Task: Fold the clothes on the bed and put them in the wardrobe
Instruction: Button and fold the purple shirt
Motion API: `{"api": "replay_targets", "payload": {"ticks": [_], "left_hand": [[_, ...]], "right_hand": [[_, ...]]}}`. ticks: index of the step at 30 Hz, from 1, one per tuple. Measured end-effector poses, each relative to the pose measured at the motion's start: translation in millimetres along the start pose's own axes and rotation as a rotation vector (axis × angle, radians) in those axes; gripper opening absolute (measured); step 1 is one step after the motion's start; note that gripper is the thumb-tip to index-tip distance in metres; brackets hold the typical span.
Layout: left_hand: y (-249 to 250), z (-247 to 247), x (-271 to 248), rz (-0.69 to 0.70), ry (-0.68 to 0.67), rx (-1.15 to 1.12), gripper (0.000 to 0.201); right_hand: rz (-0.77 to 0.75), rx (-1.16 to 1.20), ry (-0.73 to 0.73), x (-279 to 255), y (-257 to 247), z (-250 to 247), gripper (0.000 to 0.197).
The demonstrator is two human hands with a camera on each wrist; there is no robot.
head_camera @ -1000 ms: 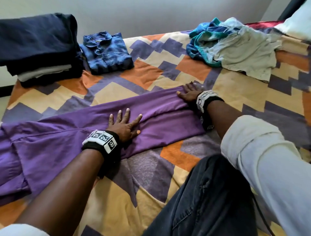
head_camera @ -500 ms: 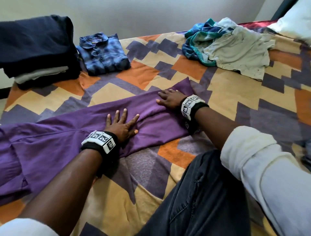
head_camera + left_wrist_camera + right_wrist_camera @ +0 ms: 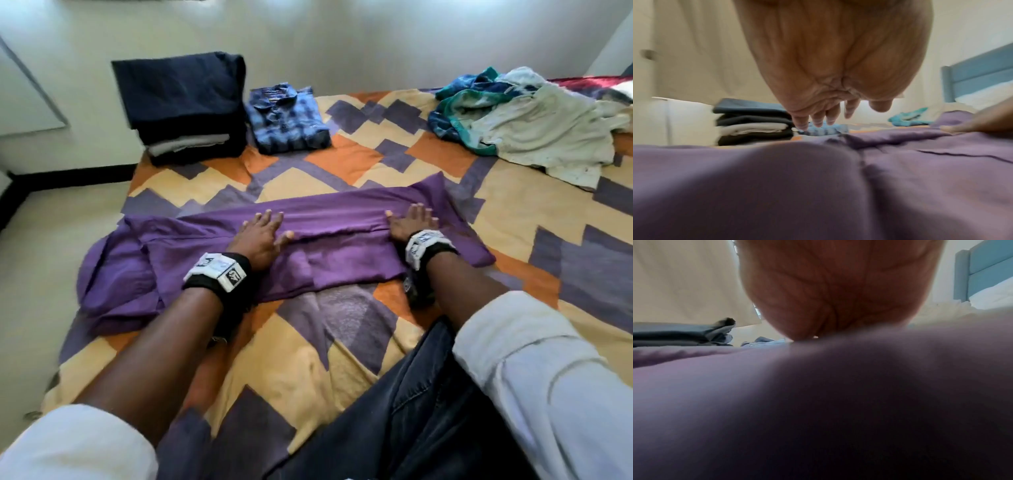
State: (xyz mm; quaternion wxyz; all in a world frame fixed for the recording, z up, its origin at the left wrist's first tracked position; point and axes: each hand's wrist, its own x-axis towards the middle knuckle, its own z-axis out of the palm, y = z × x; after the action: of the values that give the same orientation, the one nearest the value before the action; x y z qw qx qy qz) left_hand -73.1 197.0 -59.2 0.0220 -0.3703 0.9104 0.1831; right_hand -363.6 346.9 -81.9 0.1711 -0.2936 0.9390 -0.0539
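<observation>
The right hand (image 3: 412,222) has shifted inward along the purple garment (image 3: 342,253). Both hands lie flat, fingers straight; the left hand (image 3: 260,234) presses mid-garment. The garment's long axis spans both hands; the free end lies just beyond the right hand.

A blue headboard (image 3: 980,73) and white pillow (image 3: 990,95) stand beside a cream wall (image 3: 376,41).

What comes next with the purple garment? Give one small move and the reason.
Probably fold the right end over toward the middle. Both the left hand and right hand rest flat on the purple garment, which lies as a long, narrow strip.
</observation>
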Motion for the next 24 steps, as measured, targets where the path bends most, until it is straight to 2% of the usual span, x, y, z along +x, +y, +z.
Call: {"api": "replay_targets", "payload": {"ticks": [2, 3, 4, 6, 10, 12, 13, 14, 16, 17, 19, 21, 24], "left_hand": [[-43, -18, -22, -0.084, 0.045, 0.010, 0.057], [-64, -27, -35, -0.118, 0.080, 0.027, 0.054], [-85, -33, -46, -0.142, 0.113, 0.044, 0.051], [-121, -40, -66, -0.146, 0.144, 0.080, 0.045], [-165, -39, -93, -0.129, 0.069, 0.080, 0.041], [-174, -35, -97, -0.122, 0.044, 0.073, 0.043], [-178, -32, -98, -0.112, 0.046, 0.068, 0.042], [-183, -28, -97, -0.099, 0.052, 0.072, 0.042], [-188, -20, -95, -0.108, 0.027, 0.121, 0.048], [-188, -17, -94, -0.117, 0.013, 0.154, 0.050], [-192, -12, -91, -0.116, 0.012, 0.191, 0.052], [-191, -12, -91, -0.124, 0.029, 0.133, 0.054], [-193, -12, -94, -0.134, 0.182, -0.090, 0.051]], "right_hand": [[0.077, -0.047, 0.087, -7, -9, -7, 0.083], [0.034, -0.095, 0.150, -17, -22, -10, 0.083], [-0.071, -0.137, 0.228, -26, -38, -9, 0.082], [-0.412, -0.115, 0.347, -56, -79, 1, 0.069], [-1.121, 0.115, 0.263, -157, -163, 51, 0.023], [-1.345, 0.145, 0.245, -197, -187, 79, 0.021], [-1.404, 0.117, 0.209, -214, -196, 90, 0.031], [-1.428, 0.040, 0.161, -227, -200, 101, 0.047], [-1.371, -0.155, 0.078, -245, -203, 116, 0.077], [-1.322, -0.233, 0.047, -250, -203, 122, 0.084], [-1.251, -0.290, 0.018, -257, -202, 129, 0.077], [-1.253, -0.280, 0.049, -260, -202, 132, 0.060], [-1.274, -0.265, 0.102, -262, -203, 135, 0.046]]}}
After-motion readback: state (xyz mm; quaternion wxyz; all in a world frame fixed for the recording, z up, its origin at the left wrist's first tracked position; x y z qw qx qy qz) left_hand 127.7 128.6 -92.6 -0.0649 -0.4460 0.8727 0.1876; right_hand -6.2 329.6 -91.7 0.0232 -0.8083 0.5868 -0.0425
